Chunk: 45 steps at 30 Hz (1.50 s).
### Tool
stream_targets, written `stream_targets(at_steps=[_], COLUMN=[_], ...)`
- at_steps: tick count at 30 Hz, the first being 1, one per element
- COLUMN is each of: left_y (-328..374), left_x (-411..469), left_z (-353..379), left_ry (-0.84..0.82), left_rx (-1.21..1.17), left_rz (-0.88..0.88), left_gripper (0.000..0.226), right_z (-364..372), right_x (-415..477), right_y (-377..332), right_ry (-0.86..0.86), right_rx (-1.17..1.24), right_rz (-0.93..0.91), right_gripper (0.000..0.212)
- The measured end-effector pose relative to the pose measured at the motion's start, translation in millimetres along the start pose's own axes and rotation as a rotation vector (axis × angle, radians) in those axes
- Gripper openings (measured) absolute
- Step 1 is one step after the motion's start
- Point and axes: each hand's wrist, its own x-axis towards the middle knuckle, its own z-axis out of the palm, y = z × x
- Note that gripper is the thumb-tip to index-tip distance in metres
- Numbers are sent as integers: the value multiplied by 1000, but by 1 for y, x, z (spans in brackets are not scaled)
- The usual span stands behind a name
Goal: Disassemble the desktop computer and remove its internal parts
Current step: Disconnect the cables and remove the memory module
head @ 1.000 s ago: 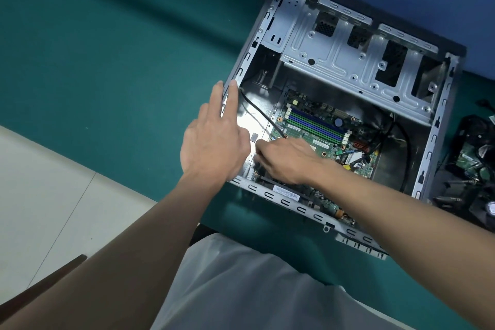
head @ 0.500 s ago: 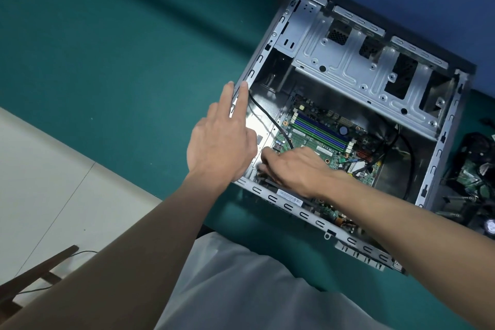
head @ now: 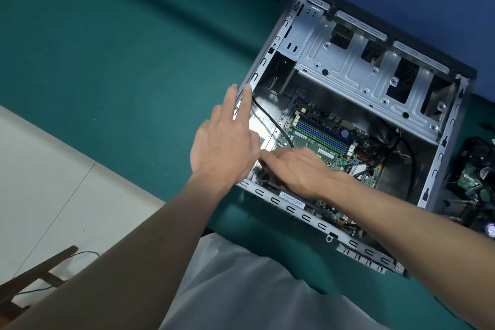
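On the teal-covered surface [head: 134, 48], the grey sheet-metal desktop computer case [head: 306, 218] lies open on its side, with its green motherboard [head: 302, 138] seated in the bottom below the bare silver drive cage [head: 356, 72]. We have the left hand [head: 225, 142] laid along the case's left rim, fingers [head: 231, 100] straight and holding nothing, only steadying the frame. Our right hand [head: 297, 169] reaches down to the near-left corner of the board; its fingertips are hidden behind the left hand and its own knuckles, so we cannot tell whether they pinch a screw or connector or merely press. We judge the main danger to be the wiring: 1 thin black cable [head: 270, 120] drops from the left rim to the board just beside the right hand, and a bundle of red, blue and black leads [head: 367, 162] looks plugged in at the board's far-right edge. Lifting or prying the board with these attached could tear a header. Flat fingers give little hold, so a hard pull might slide the case, and the stamped rim edges could cut us. Any loosened screw could fall beneath the board.
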Motion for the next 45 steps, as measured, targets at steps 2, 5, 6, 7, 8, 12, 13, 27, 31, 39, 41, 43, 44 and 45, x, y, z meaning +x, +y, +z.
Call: stream_targets(at_steps=[2, 5, 6, 7, 8, 12, 13, 27, 31, 39, 41, 43, 44, 45], left_y=[0, 0, 0, 0, 0, 0, 0, 0, 1, 1, 1, 1, 0, 1], left_x=[0, 0, 0, 0, 0, 0, 0, 0, 0, 0, 0, 0, 0, 0], left_z=[0, 0, 0, 1, 1, 0, 0, 0, -1, 0, 0, 0, 0, 0], left_ry=[-1, -3, -5, -6, -5, -5, -4, 0, -2, 1, 1, 4, 4, 4], left_rx=[4, 5, 3, 1, 1, -3, -4, -10, -14, -13, -15, -19, -21, -21], left_rz=[-1, 1, 1, 0, -1, 1, 1, -3, -5, -5, -7, -9, -9, -9], left_gripper=[70, 70, 70, 70, 70, 70, 70, 70, 70, 70, 70, 70, 70, 70], right_z=[-2, -5, -3, -2, -1, -3, -4, -2, 1, -8, -6, -4, -5, -5], right_x=[1, 0, 0, 0, 0, 0, 1, 1, 1, 3, 4, 5, 4, 4], right_y=[0, -3, -2, -2, -1, -3, -3, -2, -1, -5, -4, -3, -3, -2], right_ry=[-24, -59, -54, -49, -42, -30, -47, -67, -35, -77, -54, -55, -60, -70], right_rx=[15, -15, -61, -88, -88, -100, -97, -89, -62, -151, -171, -132, -108, -101], right_rz=[-1, -28, -50, -48, -35, -4, -4, -26, -8, -97, -74, -50, -36, -27], right_gripper=[42, 39, 40, 40, 41, 18, 14, 20, 43, 32, 35, 31, 28, 22])
